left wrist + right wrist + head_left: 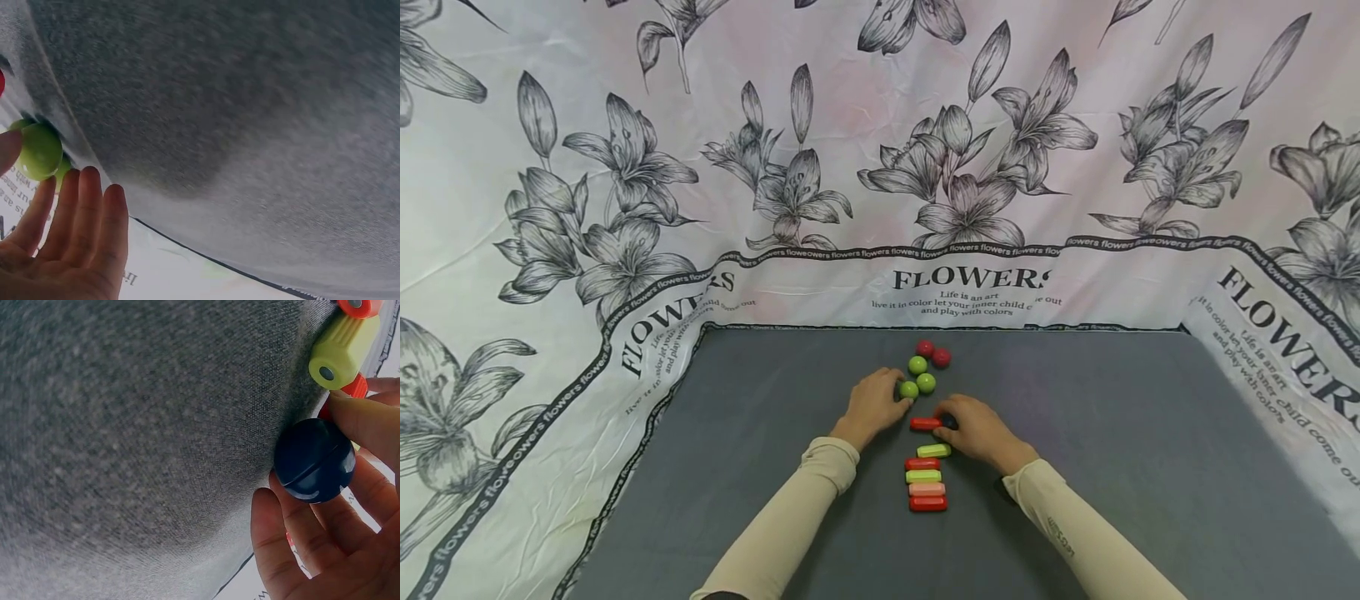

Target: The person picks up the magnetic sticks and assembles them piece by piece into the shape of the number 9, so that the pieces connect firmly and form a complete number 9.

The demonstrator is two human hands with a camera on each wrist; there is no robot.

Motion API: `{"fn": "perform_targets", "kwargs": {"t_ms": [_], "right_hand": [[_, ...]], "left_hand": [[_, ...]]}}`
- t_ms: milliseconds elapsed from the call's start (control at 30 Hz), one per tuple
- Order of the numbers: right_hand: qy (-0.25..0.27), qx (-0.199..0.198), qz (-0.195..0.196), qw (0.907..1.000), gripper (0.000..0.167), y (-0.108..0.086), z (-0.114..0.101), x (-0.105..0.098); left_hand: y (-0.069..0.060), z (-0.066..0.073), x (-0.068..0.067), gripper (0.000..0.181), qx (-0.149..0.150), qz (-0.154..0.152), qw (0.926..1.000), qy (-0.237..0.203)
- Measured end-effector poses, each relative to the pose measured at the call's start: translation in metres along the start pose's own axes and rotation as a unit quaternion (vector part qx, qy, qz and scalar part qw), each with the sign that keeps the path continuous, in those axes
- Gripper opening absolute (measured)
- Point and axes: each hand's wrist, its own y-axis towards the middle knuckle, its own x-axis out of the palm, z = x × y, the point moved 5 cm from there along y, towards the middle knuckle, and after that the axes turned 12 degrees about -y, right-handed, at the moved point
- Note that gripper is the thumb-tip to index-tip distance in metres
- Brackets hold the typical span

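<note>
Read FLOWERS, "Life is an art" and "and play with colors" on the cloth (820,292) beyond the dark blue ball (314,460). Could not make out for certain the small print on the right sleeve (1090,525). Found the dark blue ball partly covered in head view. Saw right grip (977,428) partly closed, holding the dark blue ball, just right of a red block (923,424). Saw left grip (872,407), left of the dark blue ball, pinching a green ball (907,390) lightly, other fingers nearly straight. Noted beyond the dark blue ball two more green balls (917,365) and two red balls (941,358); on its near side, a yellow-green block (933,451) and row of four blocks (927,489), on desk (1150,467).
</note>
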Motion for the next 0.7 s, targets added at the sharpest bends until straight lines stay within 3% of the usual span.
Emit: {"fn": "perform_targets", "kwargs": {"t_ms": [300,700], "right_hand": [[0.001,0.009,-0.005,0.9999,0.017,-0.001,0.002,0.001],[-0.007,0.011,0.007,0.9999,0.018,0.002,0.005,0.0]], "left_hand": [[-0.004,0.008,0.005,0.037,0.017,-0.045,0.9988,0.004],[-0.021,-0.011,-0.005,0.032,0.017,-0.102,0.9942,-0.032]]}}
